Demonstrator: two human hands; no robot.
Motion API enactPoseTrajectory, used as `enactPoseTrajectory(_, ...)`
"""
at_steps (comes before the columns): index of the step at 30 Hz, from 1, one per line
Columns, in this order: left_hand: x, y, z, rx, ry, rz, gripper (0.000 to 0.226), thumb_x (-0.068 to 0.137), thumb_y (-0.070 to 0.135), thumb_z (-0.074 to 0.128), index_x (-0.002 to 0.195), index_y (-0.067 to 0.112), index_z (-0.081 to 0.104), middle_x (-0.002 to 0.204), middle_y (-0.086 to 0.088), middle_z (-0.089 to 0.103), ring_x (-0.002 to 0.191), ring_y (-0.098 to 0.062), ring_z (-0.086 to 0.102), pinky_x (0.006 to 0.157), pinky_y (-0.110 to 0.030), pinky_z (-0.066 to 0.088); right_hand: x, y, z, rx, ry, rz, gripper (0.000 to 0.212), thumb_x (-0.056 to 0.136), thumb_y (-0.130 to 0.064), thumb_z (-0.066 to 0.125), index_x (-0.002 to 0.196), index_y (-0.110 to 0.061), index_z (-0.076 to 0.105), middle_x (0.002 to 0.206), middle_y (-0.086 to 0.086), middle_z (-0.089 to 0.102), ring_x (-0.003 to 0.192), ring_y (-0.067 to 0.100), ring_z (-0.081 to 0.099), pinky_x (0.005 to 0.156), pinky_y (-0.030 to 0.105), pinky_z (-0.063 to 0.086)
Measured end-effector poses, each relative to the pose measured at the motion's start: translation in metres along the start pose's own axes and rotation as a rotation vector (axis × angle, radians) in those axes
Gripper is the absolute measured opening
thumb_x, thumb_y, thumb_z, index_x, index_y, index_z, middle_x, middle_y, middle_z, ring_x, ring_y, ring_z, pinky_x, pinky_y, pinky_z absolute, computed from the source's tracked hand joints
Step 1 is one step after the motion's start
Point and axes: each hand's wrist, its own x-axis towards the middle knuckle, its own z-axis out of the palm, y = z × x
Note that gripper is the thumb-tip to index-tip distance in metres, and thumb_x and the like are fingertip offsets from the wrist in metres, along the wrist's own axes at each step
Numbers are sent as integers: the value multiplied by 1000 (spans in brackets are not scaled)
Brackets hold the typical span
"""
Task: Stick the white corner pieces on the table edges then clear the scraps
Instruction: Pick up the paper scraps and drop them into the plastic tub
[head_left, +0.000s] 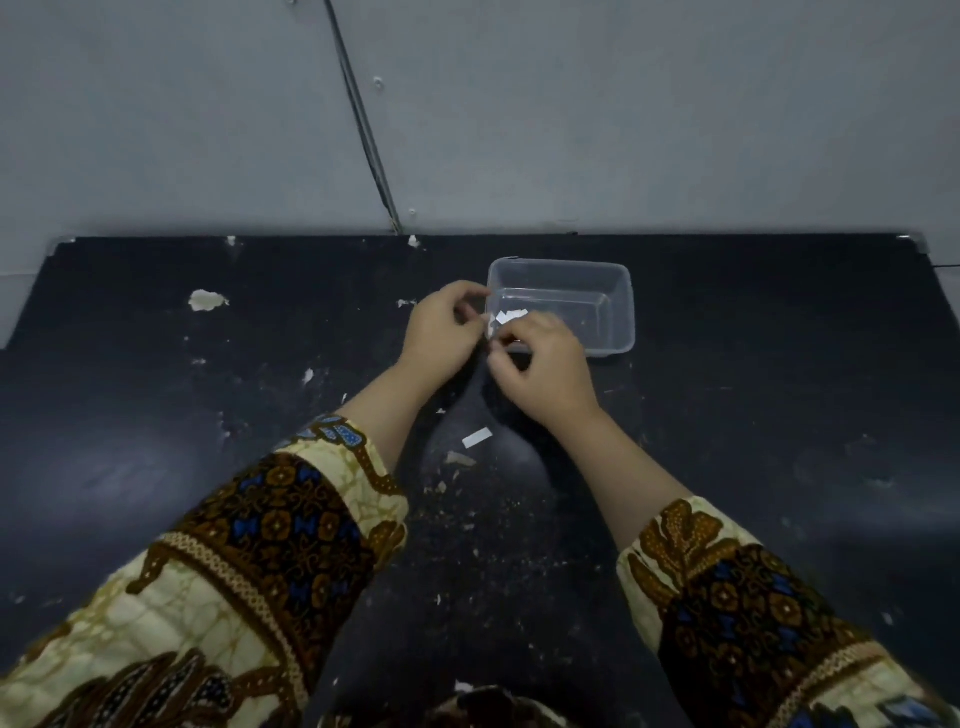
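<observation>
My left hand (447, 325) and my right hand (540, 364) meet over the black table (156, 467), just left of a clear plastic container (621, 306). Between the fingertips of both hands is a small white piece (506, 318) with a strip of backing paper showing above my right fingers. I cannot tell the piece's full shape, as fingers cover most of it. A white paper scrap (476, 437) lies on the table between my forearms. Clear corner pieces sit on the table's far corners, one at the left (61, 241) and one at the right (911, 244).
The table top is scratched and flecked with pale chipped patches (207, 300). A grey wall rises behind the table, with a dark cable (363, 119) running down it. The clear container looks empty.
</observation>
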Motion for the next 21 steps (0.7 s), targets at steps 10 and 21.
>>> enactPoseTrajectory(10,-52,-42,18,-2,126,-102,19,86,19,64,104,17,66,73,1,59,74,-15,57,75,-29,48,-48,10,16,-342,-567,-23,30,77,-43,73,103,-27,70,101,1,53,102,22,50,83,32,40)
enactPoseTrajectory(21,-59,-51,10,-20,156,-122,18,86,20,64,103,16,65,65,9,52,69,-12,54,69,-23,41,-50,-3,30,-316,-512,116,21,84,-30,70,103,-21,68,103,6,56,106,26,50,78,33,41)
